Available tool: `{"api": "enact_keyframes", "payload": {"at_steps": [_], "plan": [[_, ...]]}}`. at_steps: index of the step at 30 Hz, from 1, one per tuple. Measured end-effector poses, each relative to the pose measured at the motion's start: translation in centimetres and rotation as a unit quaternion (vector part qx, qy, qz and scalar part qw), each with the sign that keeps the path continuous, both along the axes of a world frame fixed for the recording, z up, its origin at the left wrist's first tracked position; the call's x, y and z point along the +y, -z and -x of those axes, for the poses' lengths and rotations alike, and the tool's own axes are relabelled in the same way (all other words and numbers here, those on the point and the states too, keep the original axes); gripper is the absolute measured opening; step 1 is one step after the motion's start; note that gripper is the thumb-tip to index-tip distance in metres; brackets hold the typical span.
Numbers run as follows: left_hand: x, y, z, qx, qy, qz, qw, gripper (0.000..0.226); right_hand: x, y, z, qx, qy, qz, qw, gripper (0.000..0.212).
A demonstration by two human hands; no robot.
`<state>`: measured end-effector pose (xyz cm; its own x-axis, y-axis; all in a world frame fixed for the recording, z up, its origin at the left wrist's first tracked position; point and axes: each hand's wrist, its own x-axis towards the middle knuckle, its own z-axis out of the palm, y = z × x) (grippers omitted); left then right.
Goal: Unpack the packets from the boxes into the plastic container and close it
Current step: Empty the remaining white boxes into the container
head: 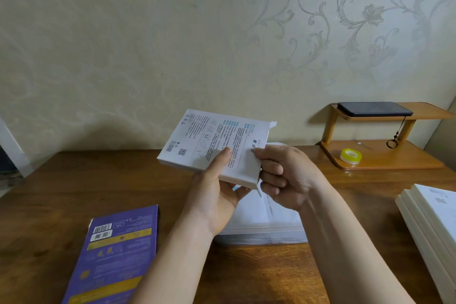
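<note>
A flat white box with printed text and a QR code is held tilted above the table's middle. My left hand grips it from below, thumb on its printed face. My right hand pinches the box's near right end, at an open flap. Under my hands lies the translucent plastic container, with white packets showing inside; much of it is hidden by my arms. A purple box lies flat at the front left. White boxes are stacked at the right edge.
The wooden table stands against a patterned wall. At the back right is a small two-tier wooden shelf, with a dark phone on top and a yellow tape roll on its base.
</note>
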<state>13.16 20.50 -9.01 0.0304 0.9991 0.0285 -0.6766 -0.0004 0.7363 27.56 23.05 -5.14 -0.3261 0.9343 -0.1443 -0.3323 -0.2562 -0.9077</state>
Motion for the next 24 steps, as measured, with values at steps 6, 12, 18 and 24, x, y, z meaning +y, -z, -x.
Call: {"api": "enact_keyframes", "payload": {"at_steps": [6,12,18,24], "plan": [[0.0,-0.3,0.2,-0.003,0.001,-0.015,1.000,0.052,0.3,0.4,0.6,0.025,0.022,-0.004,0.999,0.006],[0.0,-0.6,0.1,-0.035,0.003,-0.002,0.999,0.045,0.5,0.8,0.7,0.029,0.055,-0.021,0.998,0.033],[0.1,-0.7,0.2,-0.061,-0.016,0.035,0.997,0.026,0.6,0.7,0.9,-0.035,0.079,-0.046,0.995,0.046],[0.2,-0.9,0.2,-0.109,-0.042,0.059,0.991,0.031,1.4,-1.3,1.5,-0.101,0.101,-0.087,0.986,0.044]]}}
